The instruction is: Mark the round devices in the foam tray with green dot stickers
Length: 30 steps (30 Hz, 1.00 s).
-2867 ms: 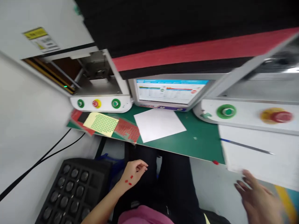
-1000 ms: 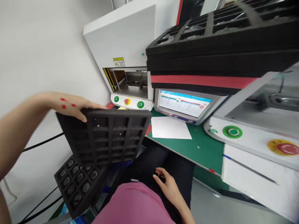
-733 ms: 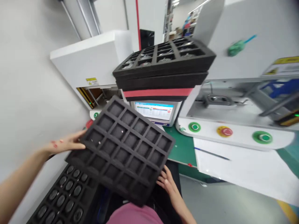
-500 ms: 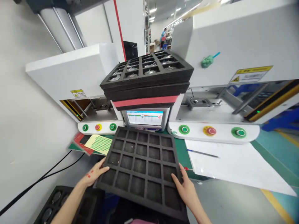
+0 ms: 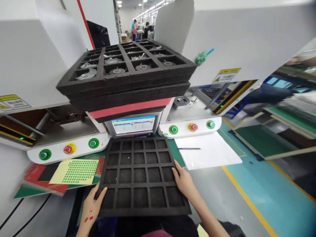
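Note:
A black foam tray [image 5: 132,181] with rows of square pockets lies in front of me, its far edge just below the small screen [image 5: 134,126]. The pockets hold no parts, only a few white specks. My left hand [image 5: 93,200] grips the tray's left edge near the front corner, thumb on top; red marks show on the back of this hand. On the right edge, my right hand [image 5: 184,179] is closed round the rim, with its lower fingers hidden beneath. Above the screen sits a stack of foam trays [image 5: 128,89], its top one holding round metal parts and clear plastic pieces.
White machines with green and red buttons [image 5: 194,127] flank the screen. At left lies a yellow sheet of green dots [image 5: 76,171] over red material. White paper [image 5: 207,154] with a pen [image 5: 189,148] lies at right. People work far behind.
My view has turned to the right and closer to the stack. The tray has come level and squarer to the screen, still held by both hands.

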Available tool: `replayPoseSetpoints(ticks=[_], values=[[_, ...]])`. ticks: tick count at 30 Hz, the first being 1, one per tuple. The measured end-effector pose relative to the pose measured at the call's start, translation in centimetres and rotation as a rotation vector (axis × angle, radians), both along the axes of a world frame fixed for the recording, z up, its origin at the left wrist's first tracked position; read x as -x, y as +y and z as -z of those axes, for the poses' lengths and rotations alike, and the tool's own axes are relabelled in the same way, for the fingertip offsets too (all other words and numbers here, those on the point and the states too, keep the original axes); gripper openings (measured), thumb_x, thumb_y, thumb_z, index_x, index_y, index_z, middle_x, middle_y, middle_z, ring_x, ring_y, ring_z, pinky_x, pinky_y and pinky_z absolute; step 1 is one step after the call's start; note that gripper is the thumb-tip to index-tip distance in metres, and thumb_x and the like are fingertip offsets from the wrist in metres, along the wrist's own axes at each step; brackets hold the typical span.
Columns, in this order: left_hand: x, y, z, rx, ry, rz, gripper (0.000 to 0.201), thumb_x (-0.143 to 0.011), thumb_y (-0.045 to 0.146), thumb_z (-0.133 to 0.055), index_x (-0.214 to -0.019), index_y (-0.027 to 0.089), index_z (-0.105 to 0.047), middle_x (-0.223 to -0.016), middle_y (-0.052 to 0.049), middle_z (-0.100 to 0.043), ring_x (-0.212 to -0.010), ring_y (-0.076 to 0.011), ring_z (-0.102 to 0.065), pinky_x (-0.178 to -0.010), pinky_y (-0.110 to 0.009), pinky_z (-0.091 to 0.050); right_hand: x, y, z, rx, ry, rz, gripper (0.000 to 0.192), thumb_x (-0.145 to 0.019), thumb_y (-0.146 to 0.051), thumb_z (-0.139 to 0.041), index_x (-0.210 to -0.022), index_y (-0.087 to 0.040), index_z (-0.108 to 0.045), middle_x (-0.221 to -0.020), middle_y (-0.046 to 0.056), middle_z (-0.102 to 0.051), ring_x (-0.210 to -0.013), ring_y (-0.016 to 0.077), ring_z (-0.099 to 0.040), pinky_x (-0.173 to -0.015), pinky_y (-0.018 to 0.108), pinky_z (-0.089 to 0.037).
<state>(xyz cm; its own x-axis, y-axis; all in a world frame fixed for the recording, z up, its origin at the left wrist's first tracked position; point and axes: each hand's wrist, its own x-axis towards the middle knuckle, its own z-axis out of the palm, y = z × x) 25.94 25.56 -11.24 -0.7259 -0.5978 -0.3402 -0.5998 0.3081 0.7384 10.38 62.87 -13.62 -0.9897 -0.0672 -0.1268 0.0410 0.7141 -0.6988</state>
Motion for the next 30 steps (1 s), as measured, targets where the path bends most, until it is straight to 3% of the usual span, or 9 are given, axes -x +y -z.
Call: replayPoseSetpoints(ticks=[3, 6, 12, 15, 19, 22, 26, 30], values=[[-0.1, 0.2, -0.2, 0.083, -0.032, -0.008, 0.053, -0.062, 0.059, -0.064, -0.098, 0.021, -0.072, -0.11, -0.008, -0.074, -0.108, -0.034, -0.067, -0.089, -0.038, -0.056, -0.1, -0.3, -0.4, -0.05, 0.004, -0.015, 0.051, -0.093, -0.034, -0.033, -0.137, -0.015, -0.051, -0.113, 0.013, -0.068, -0.103, 0.027, -0.066, -0.087, 0.039, -0.052], [-0.2, 1.2, -1.0, 0.27, -0.027, 0.024, 0.049, -0.067, 0.06, -0.053, -0.094, 0.023, -0.072, -0.104, -0.007, -0.075, -0.103, -0.0326, -0.069, -0.09, -0.037, -0.055, -0.1, -0.6, -0.7, -0.075, -0.005, -0.016, 0.05, -0.094, -0.03, -0.032, -0.137, -0.014, -0.05, -0.112, 0.015, -0.067, -0.1, 0.0267, -0.066, -0.085, 0.038, -0.052], [1.3, 4.4, -3.8, 0.71, 0.09, 0.146, 0.069, -0.081, 0.054, -0.033, -0.115, 0.001, -0.06, -0.117, -0.027, -0.06, -0.114, -0.04, -0.058, -0.1, -0.051, -0.047, -0.2, -0.8, -1.3, -0.06, -0.025, -0.024, 0.048, -0.096, -0.029, -0.031, -0.139, -0.014, -0.048, -0.118, 0.016, -0.065, -0.099, 0.0273, -0.067, -0.082, 0.037, -0.052], [3.3, 7.2, -4.8, 0.875, 0.168, 0.186, 0.06, -0.087, 0.048, -0.032, -0.12, 0.003, -0.054, -0.123, -0.026, -0.053, -0.12, -0.0393, -0.052, -0.104, -0.053, -0.043, -0.1, -0.4, -1.7, -0.024, -0.02, -0.036, 0.048, -0.095, -0.029, -0.034, -0.139, -0.014, -0.048, -0.119, 0.015, -0.065, -0.101, 0.027, -0.066, -0.08, 0.035, -0.052], [6.8, 11.0, -5.0, 0.803, 0.227, 0.325, 0.046, -0.089, 0.043, -0.036, -0.116, 0.013, -0.057, -0.127, -0.02, -0.052, -0.122, -0.0359, -0.052, -0.104, -0.052, -0.044, -0.1, 0.9, -2.3, 0.014, -0.007, -0.016, 0.044, -0.093, -0.032, -0.041, -0.131, -0.015, -0.055, -0.114, 0.014, -0.067, -0.089, 0.0268, -0.069, -0.072, 0.034, -0.052], [9.1, 12.3, -5.4, 0.709, 0.188, 0.442, 0.044, -0.089, 0.042, -0.038, -0.115, 0.014, -0.06, -0.134, -0.019, -0.049, -0.127, -0.0366, -0.048, -0.103, -0.054, -0.045, -0.4, 2.2, -2.8, 0.054, 0.011, 0.02, 0.044, -0.091, -0.035, -0.04, -0.126, -0.016, -0.058, -0.112, 0.012, -0.068, -0.08, 0.0246, -0.069, -0.068, 0.034, -0.051], [10.4, 11.7, -6.5, 0.682, 0.183, 0.447, 0.043, -0.088, 0.039, -0.039, -0.114, 0.013, -0.061, -0.135, -0.02, -0.049, -0.129, -0.0384, -0.046, -0.105, -0.059, -0.041, -1.4, 4.2, -3.2, 0.116, 0.033, 0.067, 0.046, -0.088, -0.042, -0.036, -0.119, -0.019, -0.06, -0.102, 0.008, -0.071, -0.07, 0.0208, -0.068, -0.062, 0.031, -0.051], [9.8, 10.6, -7.2, 0.671, 0.194, 0.37, 0.037, -0.085, 0.032, -0.044, -0.111, 0.014, -0.064, -0.131, -0.018, -0.053, -0.125, -0.0365, -0.051, -0.107, -0.059, -0.04, -1.9, 6.1, -2.8, 0.149, 0.079, 0.083, 0.05, -0.082, -0.052, -0.034, -0.108, -0.019, -0.062, -0.092, 0.01, -0.073, -0.062, 0.0212, -0.068, -0.055, 0.031, -0.054]])
